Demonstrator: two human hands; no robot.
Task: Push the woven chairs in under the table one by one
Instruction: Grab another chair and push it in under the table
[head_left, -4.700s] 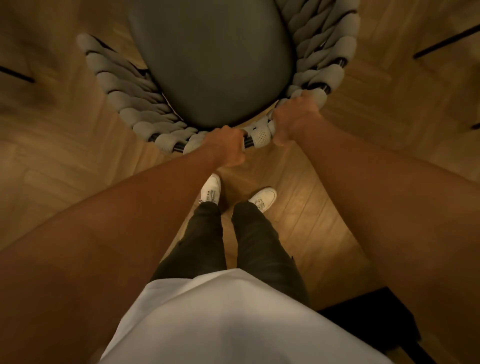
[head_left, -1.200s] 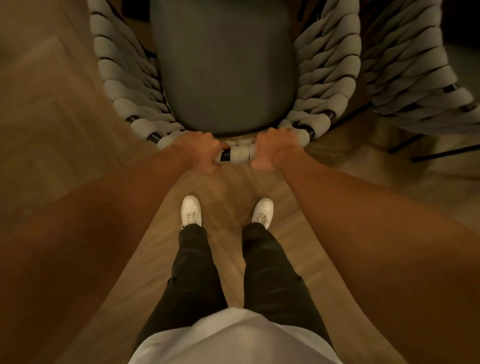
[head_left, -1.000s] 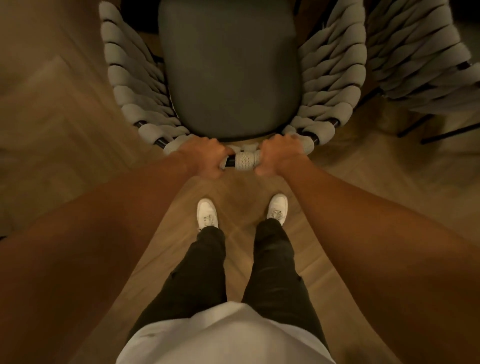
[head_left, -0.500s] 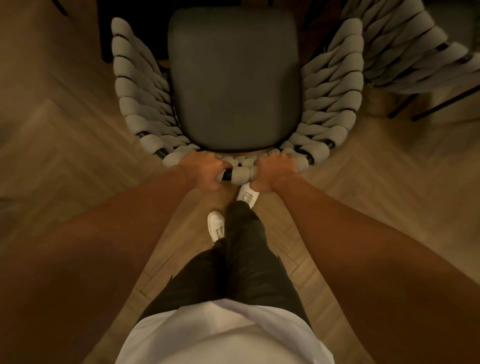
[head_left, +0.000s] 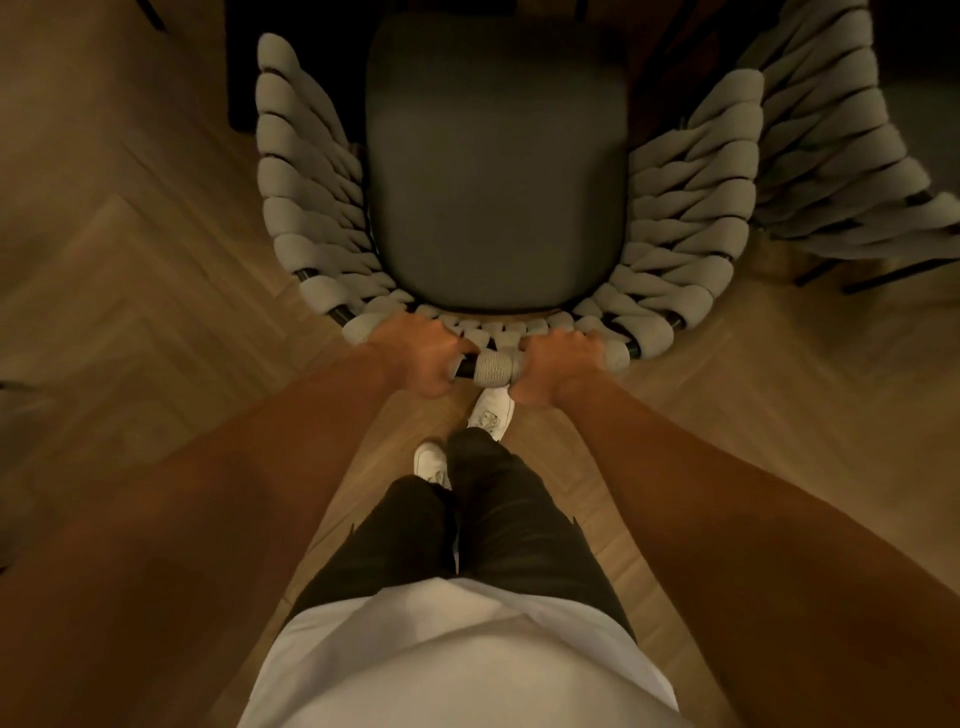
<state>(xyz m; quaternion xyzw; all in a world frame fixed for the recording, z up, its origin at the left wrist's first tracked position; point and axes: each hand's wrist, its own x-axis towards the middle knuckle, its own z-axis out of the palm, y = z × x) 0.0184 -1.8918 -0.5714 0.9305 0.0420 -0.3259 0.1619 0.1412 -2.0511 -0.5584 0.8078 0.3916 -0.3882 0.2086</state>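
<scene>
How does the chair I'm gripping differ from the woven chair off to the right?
The gripped chair sits centred and shows whole: grey seat cushion, both woven sides. The right chair is cut off by the frame edge, so mainly its woven side shows. Left hand and right hand hold the gripped chair's back rail; nothing touches the right chair. Both share the same thick pale rope weave on dark frames.

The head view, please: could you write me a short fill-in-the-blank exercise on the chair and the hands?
1. The left hand and right hand both grip the chair's ____ rail.
2. The chair's seat cushion is dark ____.
3. A second woven chair stands to the ____ of it.
4. The shoes are ____.

Missing words: back; grey; right; white
</scene>
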